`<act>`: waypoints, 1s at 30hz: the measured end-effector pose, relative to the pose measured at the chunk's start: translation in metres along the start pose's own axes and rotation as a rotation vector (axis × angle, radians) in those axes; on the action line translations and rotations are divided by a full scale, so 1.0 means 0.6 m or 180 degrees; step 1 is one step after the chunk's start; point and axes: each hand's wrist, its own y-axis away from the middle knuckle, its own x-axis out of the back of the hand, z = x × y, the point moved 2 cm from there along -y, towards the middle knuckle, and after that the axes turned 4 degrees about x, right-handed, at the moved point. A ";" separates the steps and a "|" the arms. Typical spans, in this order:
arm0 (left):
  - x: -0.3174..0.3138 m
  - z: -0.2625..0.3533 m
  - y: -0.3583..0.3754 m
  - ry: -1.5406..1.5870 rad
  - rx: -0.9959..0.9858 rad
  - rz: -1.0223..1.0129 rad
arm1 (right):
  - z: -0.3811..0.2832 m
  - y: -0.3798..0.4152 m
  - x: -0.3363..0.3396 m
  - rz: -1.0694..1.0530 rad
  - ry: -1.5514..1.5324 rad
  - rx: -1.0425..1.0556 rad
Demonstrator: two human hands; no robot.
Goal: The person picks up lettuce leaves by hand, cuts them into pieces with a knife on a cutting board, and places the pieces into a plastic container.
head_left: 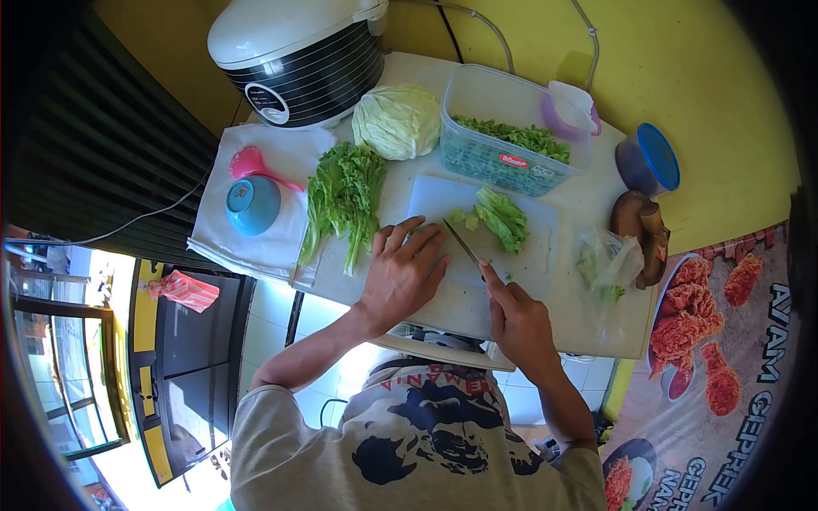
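Right hand (518, 328) gripping knife (461, 241); left hand (407, 271) open, fingers spread at cutting board (537, 264). Lettuce piece (503, 223) on board, just beyond knife tip. Done: cut greens (515, 136) in tub (464, 89) beyond hands. Uncut: leafy bunch (345, 192), cabbage (398, 122), both beyond left hand.

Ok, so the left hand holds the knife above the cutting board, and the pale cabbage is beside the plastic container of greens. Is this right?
Not quite: the head view shows the right hand holding the knife above the cutting board. The cabbage is indeed beside the container.
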 end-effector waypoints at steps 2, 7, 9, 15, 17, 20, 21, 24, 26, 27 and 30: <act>0.001 -0.004 0.005 0.0075 -0.0004 -0.0007 | 0.004 0.003 -0.001 -0.0054 0.0023 0.0012; -0.006 -0.006 0.007 0.0061 0.0095 -0.0133 | 0.012 0.011 -0.003 -0.0184 0.0166 0.0058; -0.004 -0.006 0.007 0.0076 0.0098 -0.0119 | 0.011 0.012 -0.002 -0.0208 0.0184 0.0079; -0.008 -0.008 0.008 0.0088 0.0103 -0.0088 | 0.001 0.006 0.005 -0.0303 0.0254 0.0058; -0.008 -0.008 0.008 0.0086 0.0106 -0.0079 | 0.000 0.002 0.004 -0.0304 0.0303 0.0122; -0.006 -0.009 0.005 0.0111 0.0086 -0.0059 | -0.006 -0.018 0.000 -0.0337 0.0304 0.0096; -0.006 -0.009 0.005 0.0125 0.0076 -0.0053 | -0.010 -0.028 -0.002 -0.0331 0.0255 0.0059; -0.005 -0.008 0.003 0.0141 0.0106 -0.0039 | -0.015 -0.043 -0.002 -0.0330 0.0200 0.0006; -0.003 -0.010 0.004 0.0104 0.0092 -0.0034 | -0.015 -0.043 -0.004 -0.0323 0.0221 0.0069; -0.004 -0.010 0.005 0.0092 0.0089 -0.0025 | -0.009 -0.036 -0.005 -0.0322 0.0260 0.0128; -0.007 -0.013 0.014 0.0032 0.0018 -0.0013 | 0.001 -0.022 -0.002 -0.0275 0.0252 0.0178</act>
